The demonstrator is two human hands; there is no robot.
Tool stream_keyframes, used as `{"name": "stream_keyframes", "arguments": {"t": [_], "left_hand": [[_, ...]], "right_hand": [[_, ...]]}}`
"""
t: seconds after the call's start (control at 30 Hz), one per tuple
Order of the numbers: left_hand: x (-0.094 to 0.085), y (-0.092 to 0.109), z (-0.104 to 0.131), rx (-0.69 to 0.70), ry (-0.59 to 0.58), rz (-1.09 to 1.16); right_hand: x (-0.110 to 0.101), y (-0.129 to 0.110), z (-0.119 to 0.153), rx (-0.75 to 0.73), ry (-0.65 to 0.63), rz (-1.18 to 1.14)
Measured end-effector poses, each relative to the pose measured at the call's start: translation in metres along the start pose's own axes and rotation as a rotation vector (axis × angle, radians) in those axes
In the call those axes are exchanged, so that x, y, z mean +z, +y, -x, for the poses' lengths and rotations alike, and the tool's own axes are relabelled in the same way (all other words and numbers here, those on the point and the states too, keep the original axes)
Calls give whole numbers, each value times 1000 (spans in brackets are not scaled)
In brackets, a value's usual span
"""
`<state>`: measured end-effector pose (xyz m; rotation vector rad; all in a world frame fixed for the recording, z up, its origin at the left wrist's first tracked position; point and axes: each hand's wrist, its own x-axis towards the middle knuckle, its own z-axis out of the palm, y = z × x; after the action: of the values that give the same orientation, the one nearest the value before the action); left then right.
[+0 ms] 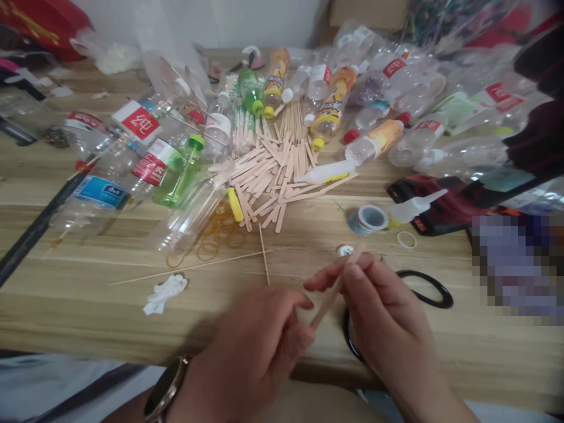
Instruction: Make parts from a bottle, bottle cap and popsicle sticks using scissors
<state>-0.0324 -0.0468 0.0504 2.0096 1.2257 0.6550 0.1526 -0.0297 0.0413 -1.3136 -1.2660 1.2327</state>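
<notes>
A flat wooden craft stick (328,305) slants between my two hands above the near part of the table. My right hand (381,317) pinches its upper part between thumb and fingers. At the stick's lower end is my left hand (259,335), slightly blurred, with the thumb against the end and the fingers curled around near it. Black-handled scissors (429,288) lie partly hidden under my right hand. A small white cap (345,251) is just behind the stick's upper end. Thin bamboo skewers (189,267) lie beyond my left hand.
Loose craft sticks (268,170) are piled mid-table, among several plastic bottles (332,108). Rubber bands (220,232), a yellow-handled tool (235,204), crumpled tissue (165,294), a wire spool (372,218), a glue bottle (412,207) and a red-black power tool (434,202) lie around.
</notes>
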Motion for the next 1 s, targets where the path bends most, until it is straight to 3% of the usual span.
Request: {"name": "stream_keyframes", "arguments": {"t": [0.1, 0.2, 0.4, 0.53, 0.67, 0.8, 1.0], "left_hand": [[-12, -25, -6, 29, 167, -447], [-17, -48, -12, -69, 161, -790], [-8, -63, -24, -69, 65, -926], [-10, -48, -24, -11, 94, -924], [-15, -14, -18, 76, 176, -827], [-10, 17, -14, 210, 198, -732], [8, 29, -11, 228, 214, -711]], "right_hand": [[0, 9, 4, 58, 32, -103], [-2, 17, 7, 87, 73, -57], [0, 27, 8, 197, -10, -168], [3, 28, 10, 222, -14, -283], [7, 23, 11, 246, -10, -455], [8, 16, 14, 296, -6, -555], [4, 20, 26, 215, -26, -430]]}}
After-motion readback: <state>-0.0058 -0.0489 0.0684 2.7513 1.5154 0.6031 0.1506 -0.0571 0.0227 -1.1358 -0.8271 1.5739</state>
